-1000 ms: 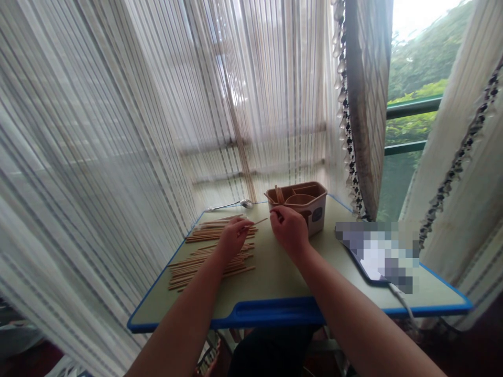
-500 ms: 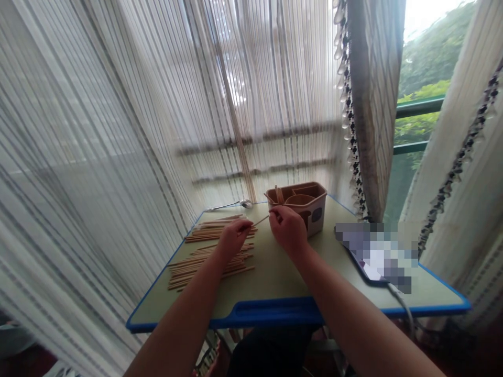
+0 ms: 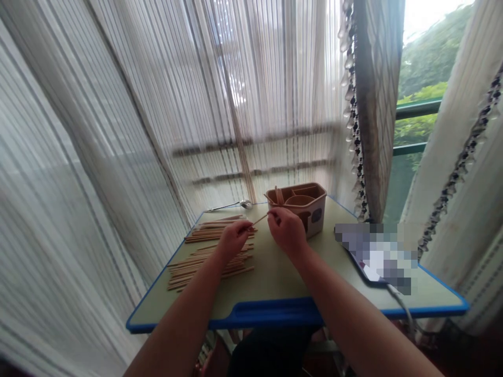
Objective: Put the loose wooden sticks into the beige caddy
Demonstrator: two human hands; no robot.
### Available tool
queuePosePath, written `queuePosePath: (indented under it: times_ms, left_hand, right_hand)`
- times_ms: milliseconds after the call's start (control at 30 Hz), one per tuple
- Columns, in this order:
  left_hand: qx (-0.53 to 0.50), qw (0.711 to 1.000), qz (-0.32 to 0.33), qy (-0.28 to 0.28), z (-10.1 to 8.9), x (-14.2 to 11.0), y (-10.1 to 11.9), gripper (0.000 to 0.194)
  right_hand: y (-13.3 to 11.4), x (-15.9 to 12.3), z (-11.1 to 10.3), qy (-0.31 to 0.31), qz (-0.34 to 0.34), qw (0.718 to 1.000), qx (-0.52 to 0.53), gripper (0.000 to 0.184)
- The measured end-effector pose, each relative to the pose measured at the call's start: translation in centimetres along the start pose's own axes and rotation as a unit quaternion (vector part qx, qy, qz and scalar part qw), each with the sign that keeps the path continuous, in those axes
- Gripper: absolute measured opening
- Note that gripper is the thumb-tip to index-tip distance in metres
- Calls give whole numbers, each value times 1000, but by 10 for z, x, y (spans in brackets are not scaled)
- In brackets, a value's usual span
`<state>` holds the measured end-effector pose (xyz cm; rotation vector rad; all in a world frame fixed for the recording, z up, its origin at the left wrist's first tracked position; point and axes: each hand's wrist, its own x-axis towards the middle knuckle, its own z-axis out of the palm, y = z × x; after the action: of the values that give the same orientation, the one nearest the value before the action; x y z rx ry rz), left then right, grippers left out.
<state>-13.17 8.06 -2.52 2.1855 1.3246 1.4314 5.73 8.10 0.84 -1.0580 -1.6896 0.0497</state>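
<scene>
My left hand [image 3: 233, 238] is closed over the near end of a thin wooden stick [image 3: 260, 219], above a spread of several wooden sticks [image 3: 210, 256] on the left of the table. My right hand [image 3: 287, 230] pinches the far end of the same stick, just in front of a beige compartment holder [image 3: 317, 208] with a brown insert. A few sticks stand in the holder's left compartment [image 3: 279, 195].
The table [image 3: 275, 272] is pale green with a blue rim. A metal spoon [image 3: 231, 204] lies at its far edge. A blurred flat object with a cable [image 3: 377, 254] rests at the right. Sheer striped curtains [image 3: 157, 115] hang close on the left and behind.
Both hands keep hold of the stick and have barely shifted; the right hand has drawn slightly left and nearer. The view swung a little.
</scene>
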Motion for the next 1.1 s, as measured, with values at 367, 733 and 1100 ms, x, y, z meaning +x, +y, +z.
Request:
queuePosePath:
  times_ms: [367, 733, 1100]
  left_hand:
    - [58, 997, 38, -25, -6, 12, -10, 27]
    - [52, 997, 58, -22, -3, 4, 6, 30]
    - [65, 997, 49, -8, 1, -8, 22, 28]
  right_hand:
    - [0, 9, 12, 3, 16, 1000, -17, 19]
    - [-3, 3, -2, 1, 23, 1000, -17, 21]
    - [-3, -6, -19, 2, 34, 999, 2, 21]
